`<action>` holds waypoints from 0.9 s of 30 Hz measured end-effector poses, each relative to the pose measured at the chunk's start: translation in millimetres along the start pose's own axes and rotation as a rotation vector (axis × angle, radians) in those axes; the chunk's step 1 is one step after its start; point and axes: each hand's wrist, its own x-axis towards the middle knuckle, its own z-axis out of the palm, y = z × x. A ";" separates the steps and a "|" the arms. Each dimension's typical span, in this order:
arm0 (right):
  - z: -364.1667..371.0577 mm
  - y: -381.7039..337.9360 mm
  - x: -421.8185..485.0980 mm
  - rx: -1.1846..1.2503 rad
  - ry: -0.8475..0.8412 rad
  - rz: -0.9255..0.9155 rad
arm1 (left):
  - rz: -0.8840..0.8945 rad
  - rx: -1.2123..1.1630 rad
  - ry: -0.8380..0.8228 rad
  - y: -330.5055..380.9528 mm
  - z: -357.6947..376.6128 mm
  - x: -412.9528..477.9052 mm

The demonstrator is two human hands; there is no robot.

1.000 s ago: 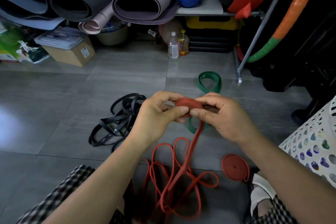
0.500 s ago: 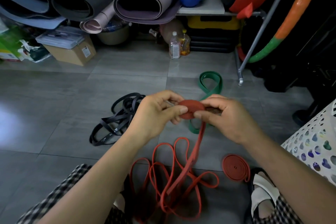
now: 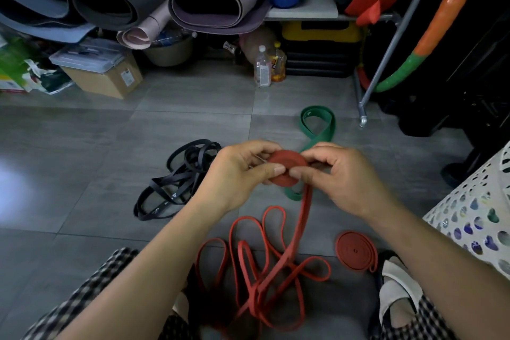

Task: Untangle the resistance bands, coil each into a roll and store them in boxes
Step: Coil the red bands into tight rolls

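second red roll half wound, none boxed
left of the half-wound roll (image 3: 285, 171) lies the black tangle (image 3: 179, 174), below it its loose tail (image 3: 265, 257), behind it the green band (image 3: 317, 130), lower right a finished roll (image 3: 356, 250); left hand (image 3: 237, 174) and right hand (image 3: 339, 176) each pinch it in their grip.
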 end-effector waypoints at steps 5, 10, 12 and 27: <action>-0.5 -8.6 1.5 0.441 0.044 0.151 | -0.081 -0.427 0.103 1.4 4.3 -0.3; 2.0 -8.9 -0.3 0.357 0.043 0.127 | -0.139 -0.490 0.082 1.4 5.8 -1.6; -2.9 -2.7 0.6 0.103 -0.022 0.090 | -0.042 -0.049 0.037 -3.1 -2.7 1.2; -2.5 -10.0 2.9 0.357 0.065 0.109 | -0.127 -0.398 0.151 -1.8 10.1 -0.7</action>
